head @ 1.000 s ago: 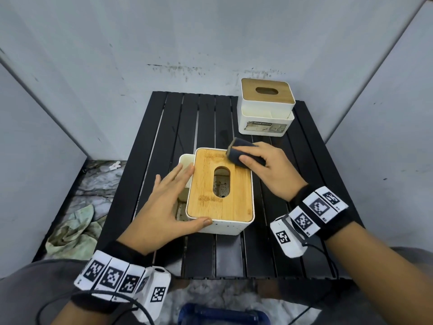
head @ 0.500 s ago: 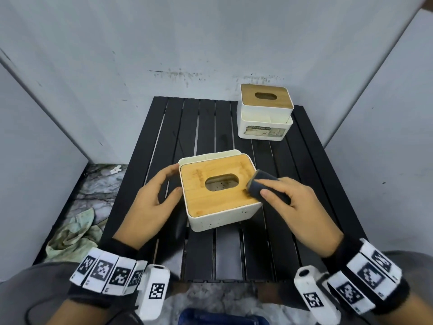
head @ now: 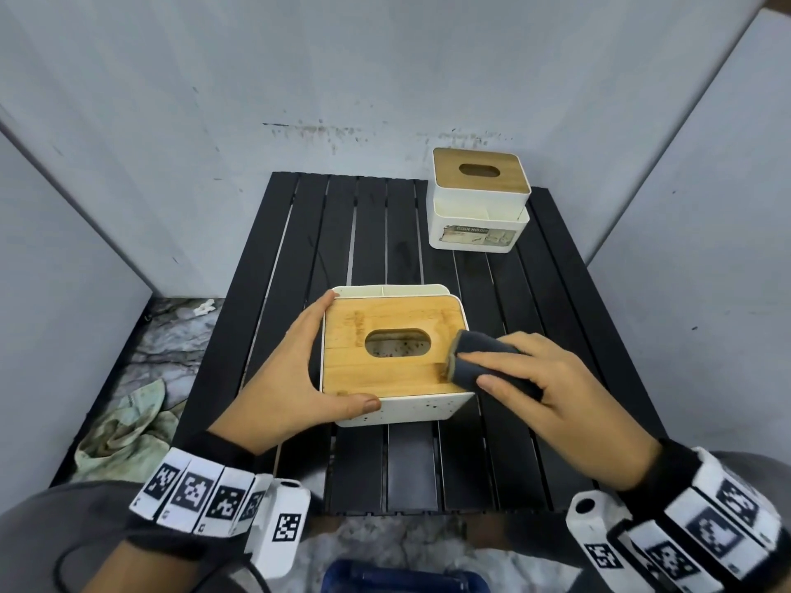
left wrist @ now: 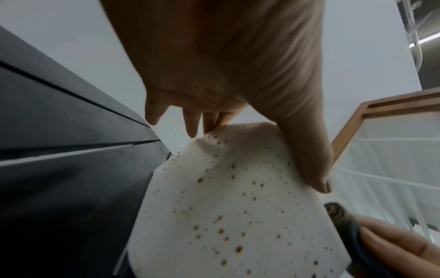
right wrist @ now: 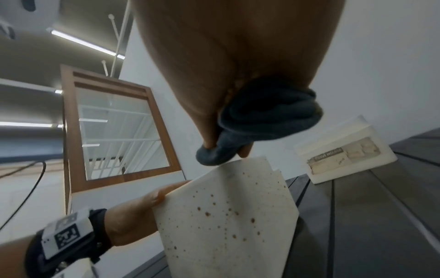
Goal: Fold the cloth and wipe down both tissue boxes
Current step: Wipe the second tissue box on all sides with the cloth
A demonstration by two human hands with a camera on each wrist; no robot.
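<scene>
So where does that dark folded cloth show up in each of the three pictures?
Head view: dark folded cloth right of centre, under the right hand, on the near tissue box's wooden lid.
Left wrist view: bottom right corner.
Right wrist view: upper centre, bunched in the fingers.
Shared landmark: the near tissue box, its brown-speckled white side in all three.

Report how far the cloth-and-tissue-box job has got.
Done: the dark cloth is folded into a pad. In hand: the right hand rubs it on the near tissue box's bamboo lid while the left hand steadies it. Left: its spotted white sides and the far tissue box.
</scene>
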